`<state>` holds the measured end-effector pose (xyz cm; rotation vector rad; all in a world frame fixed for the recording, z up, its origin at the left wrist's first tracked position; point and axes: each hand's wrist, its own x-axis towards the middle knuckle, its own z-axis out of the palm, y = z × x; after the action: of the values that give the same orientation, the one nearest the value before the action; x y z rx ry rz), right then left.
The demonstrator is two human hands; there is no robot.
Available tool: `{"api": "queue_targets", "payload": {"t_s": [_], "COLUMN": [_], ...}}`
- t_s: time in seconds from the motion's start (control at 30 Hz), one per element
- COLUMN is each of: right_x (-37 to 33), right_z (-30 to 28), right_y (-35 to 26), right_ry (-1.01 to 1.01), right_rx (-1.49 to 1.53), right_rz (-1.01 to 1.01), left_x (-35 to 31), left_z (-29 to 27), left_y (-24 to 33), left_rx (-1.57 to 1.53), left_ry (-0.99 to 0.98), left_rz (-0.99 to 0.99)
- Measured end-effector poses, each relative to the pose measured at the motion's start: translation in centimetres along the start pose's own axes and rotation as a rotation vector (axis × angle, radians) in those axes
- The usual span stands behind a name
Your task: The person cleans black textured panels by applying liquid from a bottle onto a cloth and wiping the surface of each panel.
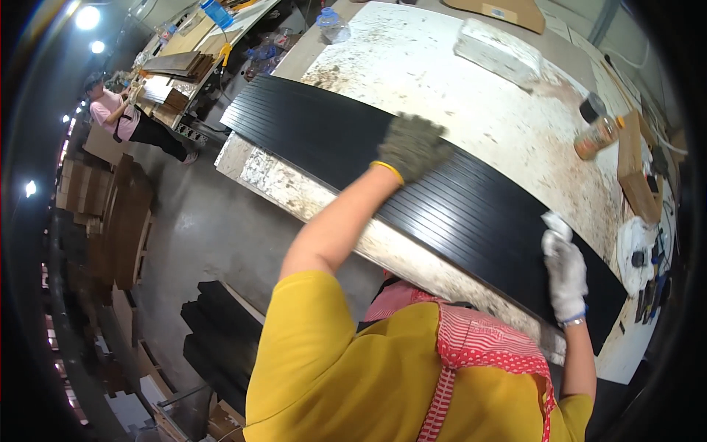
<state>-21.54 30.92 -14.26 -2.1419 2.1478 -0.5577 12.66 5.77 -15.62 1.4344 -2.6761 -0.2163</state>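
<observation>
A long black panel [317, 125] with fine parallel grooves lies across the worktable in front of me. My left hand [414, 149], in a dark grey-green work glove with a yellow cuff, rests on the panel near its middle, fingers stretched out flat. Toward the panel's right end is my right hand [567, 276] in a white glove with a blue cuff. Its fingers are closed on a white cloth [557, 225], which is bunched up against the panel's surface. Some blur softens both gloves.
On the stained white table [412, 51] are a white block [497, 51], a jar [598, 138], a black cap [592, 107] and a wooden box [639, 166]. Black pieces [221, 339] are stacked low at left. Another person [121, 118] stands at a far bench.
</observation>
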Motion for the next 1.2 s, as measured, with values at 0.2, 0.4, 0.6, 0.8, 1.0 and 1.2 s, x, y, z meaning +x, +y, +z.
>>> {"api": "queue_targets", "payload": {"t_s": [0.2,0.4,0.6,0.8,1.0,1.2], "right_x": [1.0,20.5,28.7,19.4,2.5,-10.9], "right_z": [1.3,11.1,16.9,11.3,1.8,-4.2], "right_y": [-1.4,-26.5,-35.2,-21.8,-1.8,13.7], "right_ry": [-0.112,-0.494,-0.291,-0.115,0.08,0.184], "right_rx": [-0.126,-0.158,-0.009,-0.051,-0.324,-0.526], "right_rz": [-0.036,-0.325,-0.54,-0.324,0.368,0.845], "left_x": [-0.1,-1.4,-0.1,-0.5,0.5,2.2], "left_z": [-1.3,-1.0,2.0,2.2,2.8,1.3], "left_y": [-19.4,-20.3,-23.3,-26.2,-29.0,-29.8], "left_rx": [0.155,0.135,0.166,0.339,0.325,0.521], "left_ry": [0.159,0.25,0.511,0.531,0.412,0.025], "left_rz": [-0.25,-0.227,-0.011,0.099,0.2,0.023]}}
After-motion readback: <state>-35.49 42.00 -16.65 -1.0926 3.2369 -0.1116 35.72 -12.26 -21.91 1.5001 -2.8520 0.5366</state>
